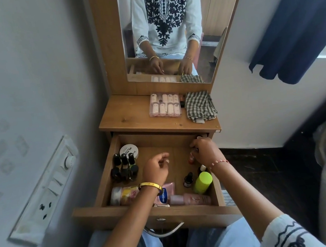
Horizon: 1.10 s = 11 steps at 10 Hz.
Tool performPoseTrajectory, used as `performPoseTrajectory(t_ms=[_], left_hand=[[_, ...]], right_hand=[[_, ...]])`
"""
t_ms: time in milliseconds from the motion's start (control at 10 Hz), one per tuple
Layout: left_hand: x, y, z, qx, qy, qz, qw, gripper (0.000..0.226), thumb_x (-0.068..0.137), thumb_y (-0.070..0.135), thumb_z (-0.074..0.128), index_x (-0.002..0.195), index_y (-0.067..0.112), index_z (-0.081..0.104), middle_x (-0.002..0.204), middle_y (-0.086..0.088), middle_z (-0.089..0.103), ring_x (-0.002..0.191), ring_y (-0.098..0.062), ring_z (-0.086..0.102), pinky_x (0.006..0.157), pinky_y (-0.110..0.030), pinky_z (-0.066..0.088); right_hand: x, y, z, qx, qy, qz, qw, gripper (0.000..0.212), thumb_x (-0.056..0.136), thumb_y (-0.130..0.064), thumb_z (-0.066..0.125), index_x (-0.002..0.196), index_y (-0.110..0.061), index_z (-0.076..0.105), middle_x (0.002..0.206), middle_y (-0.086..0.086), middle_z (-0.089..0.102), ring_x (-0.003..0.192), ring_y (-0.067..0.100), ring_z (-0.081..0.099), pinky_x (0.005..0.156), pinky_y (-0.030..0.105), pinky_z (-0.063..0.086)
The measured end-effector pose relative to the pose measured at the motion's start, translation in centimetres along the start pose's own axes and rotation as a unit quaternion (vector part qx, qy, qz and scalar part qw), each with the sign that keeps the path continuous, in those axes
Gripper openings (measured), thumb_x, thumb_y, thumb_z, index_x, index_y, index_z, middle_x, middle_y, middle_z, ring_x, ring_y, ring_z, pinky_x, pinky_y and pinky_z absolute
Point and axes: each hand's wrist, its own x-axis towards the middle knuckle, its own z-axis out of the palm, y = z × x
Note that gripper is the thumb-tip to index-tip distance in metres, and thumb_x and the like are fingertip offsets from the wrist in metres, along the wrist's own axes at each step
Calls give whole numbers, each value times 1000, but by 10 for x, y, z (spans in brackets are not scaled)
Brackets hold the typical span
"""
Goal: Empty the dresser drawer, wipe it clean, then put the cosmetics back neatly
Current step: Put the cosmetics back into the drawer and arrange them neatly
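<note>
Drawer [102,177] pulled out, most cosmetics inside and grouped, so I judge this as late in the put-back stage. Wipe looks done: checked cloth [200,106] lies folded on the dresser top [128,117], right of a clear case [165,106] holding about ten small tubes, which is not yet returned. Left hand [156,168] hovers mid-drawer, fingers loosely curled, holding nothing I can see. Right hand [205,151] at far right corner, fingers curled round a small orange bottle [191,158]. Count in drawer: six dark nail polish bottles [124,166] far left, one white round tub [129,151] behind them, one jar [124,195] near left, one blue tube [162,197], one pink bottle [188,199] lying flat, one green-capped bottle [202,182], one dropper bottle [187,179].
</note>
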Motion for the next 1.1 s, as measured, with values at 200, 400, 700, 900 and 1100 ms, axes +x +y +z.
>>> performPoseTrajectory(t_ms=[200,400,700,900,1100], left_hand=[[1,0,0,3,0,3,1000,25,90,8,52,113,13,63,104,-5,67,86,-8,55,61,-7,40],[1,1,0,-2,2,2,1000,25,90,8,52,112,13,63,103,-6,67,85,-9,55,65,-9,41],[0,2,1,-21,2,-8,1000,24,89,7,53,111,11,64,93,-2,64,83,-11,56,65,-10,42],[-3,6,4,-32,-17,-8,999,24,89,6,53,110,11,64,103,-7,68,87,-12,58,77,-20,46],[3,19,1,-56,-3,-1,998,23,89,7,54,109,11,65,106,-6,69,87,-9,58,79,-18,44]], right_hand=[[6,3,2,21,-47,35,998,21,81,3,57,100,3,64,104,19,64,95,34,63,85,41,53],[13,12,2,0,-19,47,999,22,86,-5,52,105,-1,64,105,17,65,101,32,61,88,39,51],[11,11,6,-4,9,17,1000,24,80,4,53,101,4,64,87,8,47,88,31,58,84,41,52],[9,6,1,15,21,4,1000,23,82,6,53,102,5,65,100,19,56,94,36,60,81,44,53],[13,-12,-24,42,43,6,998,19,91,-14,55,106,-7,65,106,13,64,96,30,63,86,39,54]])
